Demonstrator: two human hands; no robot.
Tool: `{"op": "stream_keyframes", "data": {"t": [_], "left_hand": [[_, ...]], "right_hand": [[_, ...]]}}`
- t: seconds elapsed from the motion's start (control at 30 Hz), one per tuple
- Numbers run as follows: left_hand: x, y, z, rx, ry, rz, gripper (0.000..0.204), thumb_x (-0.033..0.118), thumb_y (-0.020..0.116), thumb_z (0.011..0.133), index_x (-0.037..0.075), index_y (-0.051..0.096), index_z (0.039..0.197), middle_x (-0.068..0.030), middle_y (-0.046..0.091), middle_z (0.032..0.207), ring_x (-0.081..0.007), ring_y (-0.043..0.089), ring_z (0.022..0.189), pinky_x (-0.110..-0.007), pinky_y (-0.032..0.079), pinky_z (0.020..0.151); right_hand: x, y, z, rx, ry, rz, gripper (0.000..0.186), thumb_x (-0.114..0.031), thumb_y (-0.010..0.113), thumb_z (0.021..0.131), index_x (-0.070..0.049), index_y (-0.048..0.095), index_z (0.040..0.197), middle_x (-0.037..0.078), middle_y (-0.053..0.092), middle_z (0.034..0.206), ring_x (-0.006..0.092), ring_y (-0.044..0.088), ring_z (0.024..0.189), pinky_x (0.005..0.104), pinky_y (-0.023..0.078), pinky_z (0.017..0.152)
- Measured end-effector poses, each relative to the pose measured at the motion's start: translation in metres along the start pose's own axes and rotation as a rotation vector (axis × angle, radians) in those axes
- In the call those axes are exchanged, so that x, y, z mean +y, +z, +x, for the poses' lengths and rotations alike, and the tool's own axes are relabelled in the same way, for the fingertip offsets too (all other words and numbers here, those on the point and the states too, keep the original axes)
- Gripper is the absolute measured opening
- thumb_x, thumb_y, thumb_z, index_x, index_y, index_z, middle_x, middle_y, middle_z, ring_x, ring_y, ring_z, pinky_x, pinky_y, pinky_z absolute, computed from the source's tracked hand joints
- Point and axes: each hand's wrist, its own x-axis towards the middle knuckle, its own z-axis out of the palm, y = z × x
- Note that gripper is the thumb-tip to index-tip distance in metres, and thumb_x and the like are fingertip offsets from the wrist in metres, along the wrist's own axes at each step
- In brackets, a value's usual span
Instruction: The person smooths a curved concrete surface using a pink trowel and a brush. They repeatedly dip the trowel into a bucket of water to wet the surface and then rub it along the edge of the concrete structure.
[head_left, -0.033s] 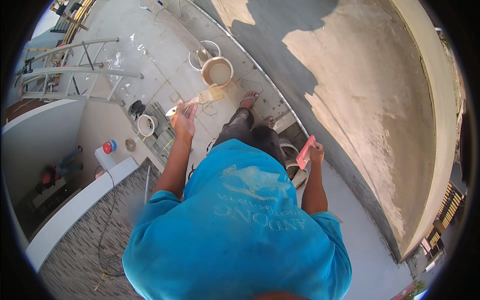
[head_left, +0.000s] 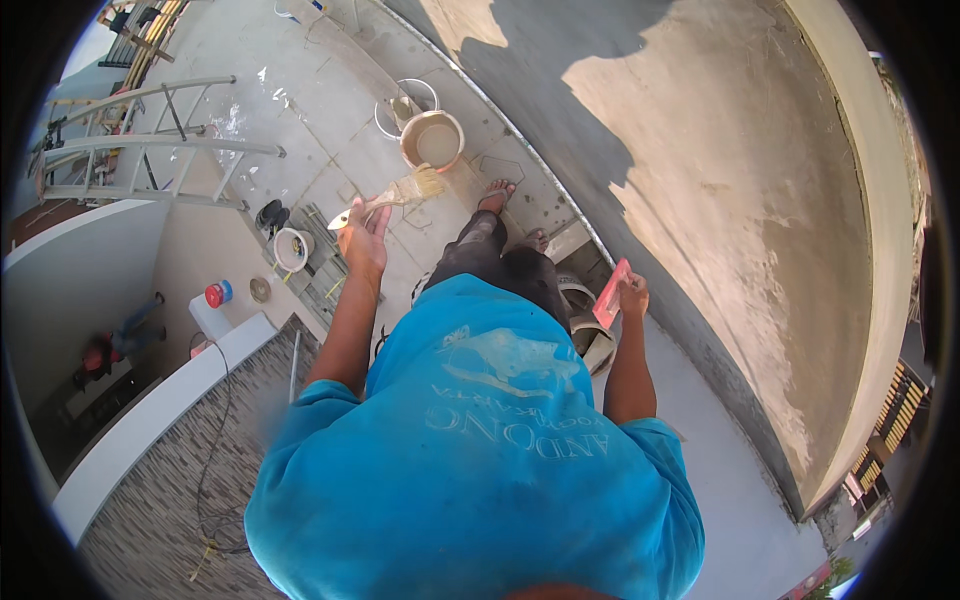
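- We seem to be on an open-air building site.
- Beside us rises a bare, patchy rendered wall [head_left: 720, 190].
- We have a broad brush [head_left: 404, 190] and a bucket [head_left: 408, 151] of murky liquid.
- We see a ladder-like metal frame [head_left: 200, 144] and a red-and-blue can [head_left: 218, 293].

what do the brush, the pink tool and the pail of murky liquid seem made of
Brush: pale handle probably wood, going by its dull, stained look; frayed yellowish bristles, natural or synthetic unclear. Pink tool: likely smooth plastic, given its even colour and flat body. Pail: dull, orange-tinted, perhaps plastic too.
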Motion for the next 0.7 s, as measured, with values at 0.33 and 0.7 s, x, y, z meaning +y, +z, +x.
{"op": "stream_keyframes", "data": {"t": [0.33, 0.7], "left_hand": [[-0.010, 0.015, 0.049, -0.057, 0.190, 0.156, 0.027, 0.016, 0.061, 0.104, -0.003, 0.055, 0.121, -0.0184, 0.066, 0.118, -0.0308, 0.068, 0.108, -0.043, 0.058, 0.100], [-0.069, 0.004, 0.169, 0.115, 0.078, 0.147, 0.022, 0.016, 0.062, 0.103, 0.001, 0.056, 0.117, -0.0133, 0.066, 0.116, -0.0235, 0.066, 0.110, -0.040, 0.057, 0.101]], "right_hand": [[-0.060, 0.016, -0.017, -0.060, 0.173, 0.215, 0.042, -0.029, 0.071, 0.092, -0.001, 0.067, 0.124, 0.010, 0.072, 0.110, 0.0198, 0.068, 0.096, 0.0356, 0.054, 0.086], [-0.055, 0.020, -0.049, -0.234, 0.469, 0.359, 0.020, -0.018, 0.053, 0.098, -0.002, 0.063, 0.094, 0.002, 0.056, 0.069, 0.0119, 0.052, 0.054, 0.0290, 0.038, 0.046]]}}
